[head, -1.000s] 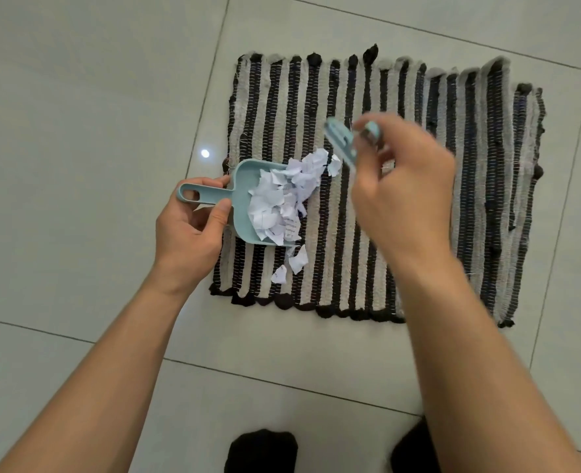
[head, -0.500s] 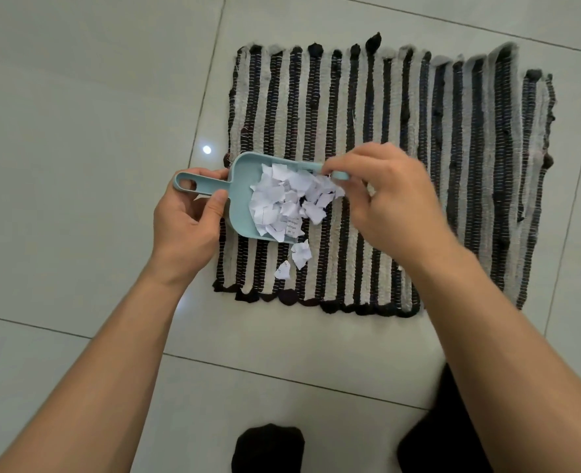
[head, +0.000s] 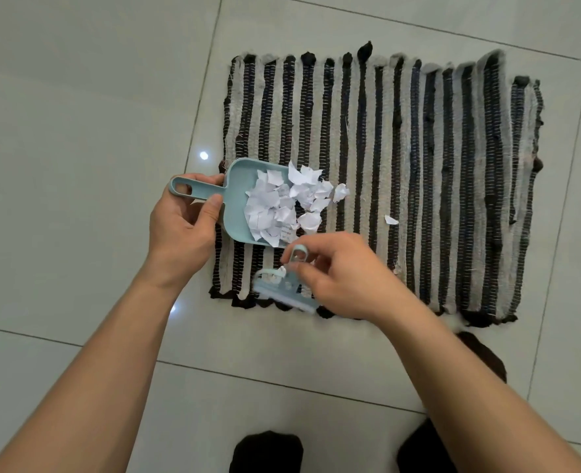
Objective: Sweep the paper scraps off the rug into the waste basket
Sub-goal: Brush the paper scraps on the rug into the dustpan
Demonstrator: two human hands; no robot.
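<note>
At frame centre-left: left hand (head: pixel 183 230) gripping handle of pale blue dustpan (head: pixel 235 199), fingers wrapped round it, pan lying on left part of striped rug (head: pixel 418 172). Heaped in pan and spilling over its open right edge: white paper scraps (head: pixel 282 203). Right of pan, alone on rug: one stray scrap (head: pixel 390 219). Near rug's lower edge, below pan: right hand (head: pixel 343 278) pinching small blue brush (head: pixel 284 290), blurred, bristles down at fringe. Beneath everything: grey tiled floor (head: pixel 77 114). Waste basket out of view.

Motion-blurred brush (head: pixel 284 292) under right hand (head: pixel 345 279)
</note>
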